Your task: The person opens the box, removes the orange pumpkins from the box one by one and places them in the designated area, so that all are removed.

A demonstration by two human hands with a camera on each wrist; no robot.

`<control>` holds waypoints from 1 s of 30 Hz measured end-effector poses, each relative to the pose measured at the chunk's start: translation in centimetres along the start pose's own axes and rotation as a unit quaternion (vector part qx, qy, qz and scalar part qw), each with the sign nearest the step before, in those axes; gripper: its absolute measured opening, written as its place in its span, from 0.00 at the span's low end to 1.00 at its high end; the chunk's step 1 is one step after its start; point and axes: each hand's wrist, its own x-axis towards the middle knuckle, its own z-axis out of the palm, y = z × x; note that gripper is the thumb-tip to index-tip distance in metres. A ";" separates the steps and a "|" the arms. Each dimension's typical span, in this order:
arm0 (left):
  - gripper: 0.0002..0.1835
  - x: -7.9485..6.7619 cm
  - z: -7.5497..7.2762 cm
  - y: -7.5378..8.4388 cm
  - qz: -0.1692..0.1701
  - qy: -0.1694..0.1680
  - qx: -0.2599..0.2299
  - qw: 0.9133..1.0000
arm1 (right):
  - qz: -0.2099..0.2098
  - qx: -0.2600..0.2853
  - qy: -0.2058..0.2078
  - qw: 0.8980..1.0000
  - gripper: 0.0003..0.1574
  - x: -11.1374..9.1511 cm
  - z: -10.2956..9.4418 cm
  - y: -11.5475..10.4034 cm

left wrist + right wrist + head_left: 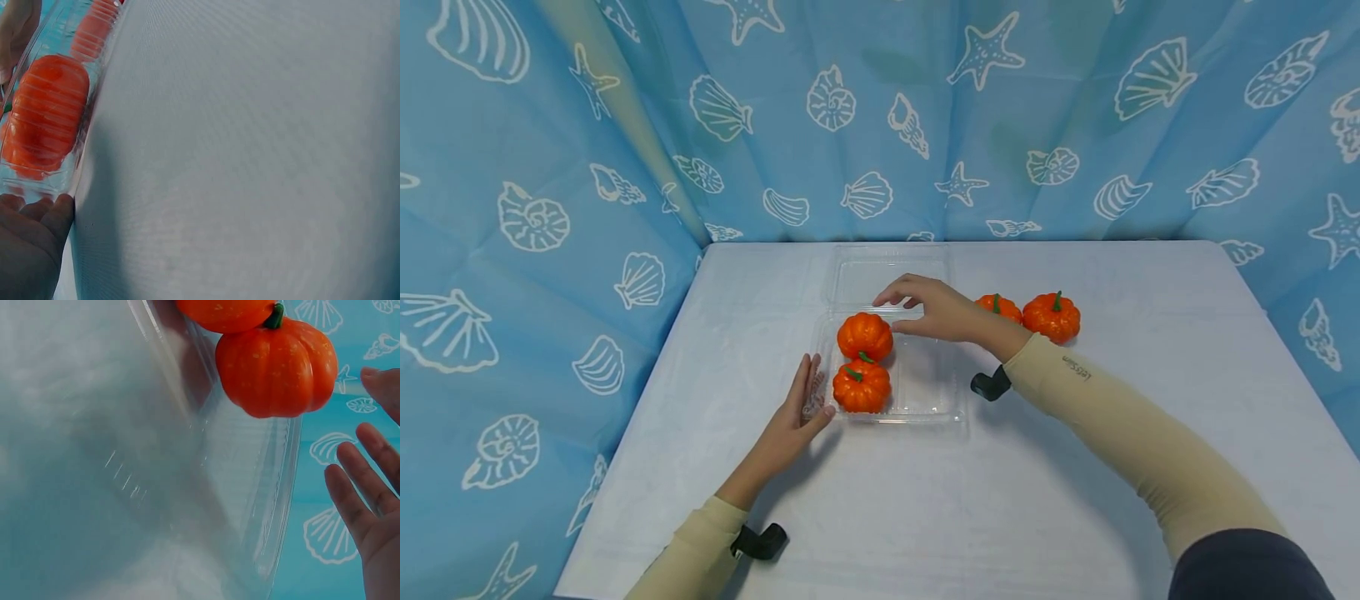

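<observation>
Two small orange pumpkins with green stems stand one behind the other in the left half of a clear plastic container [925, 408]. My left hand [788, 433] rests against the container's left wall, fingers straight and thumb near the front corner. In the left wrist view its fingertips are at the ribbed clear wall. My right hand [936, 308] is over the container's back part, just right of the far pumpkin [863, 335]. Its fingers are spread and hold nothing. The near pumpkin [861, 387] sits closer to my left thumb.
The container's hinged clear lid [883, 271] lies folded back towards the far edge of the white-covered table [925, 517]. Right of the container are two more pumpkins, one partly hidden by my right wrist [997, 307] and one in plain sight [1052, 317]. A blue shell-patterned curtain [865, 117] hangs behind.
</observation>
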 end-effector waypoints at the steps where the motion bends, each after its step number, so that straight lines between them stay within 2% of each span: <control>1: 0.49 0.0 0.0 0.0 0.000 -0.001 -0.002 1.000 | -0.005 0.004 -0.004 1.000 0.25 0.2 0.1 0.0; 5: 0.50 0.0 0.0 0.0 0.003 -0.002 -0.007 1.000 | -0.025 0.014 -0.026 0.999 0.25 1.0 0.7 -0.2; 9: 0.50 0.0 -0.1 0.1 0.004 -0.003 -0.011 1.000 | -0.038 -0.005 -0.041 0.998 0.27 1.6 1.2 -0.4; 20: 0.50 0.0 -0.2 0.3 0.001 -0.007 -0.016 1.000 | -0.017 -0.062 -0.096 0.993 0.32 2.4 2.4 -0.9; 30: 0.50 0.0 -0.1 0.1 0.000 -0.003 -0.020 1.000 | -0.009 -0.078 -0.097 0.992 0.30 2.0 2.5 -1.0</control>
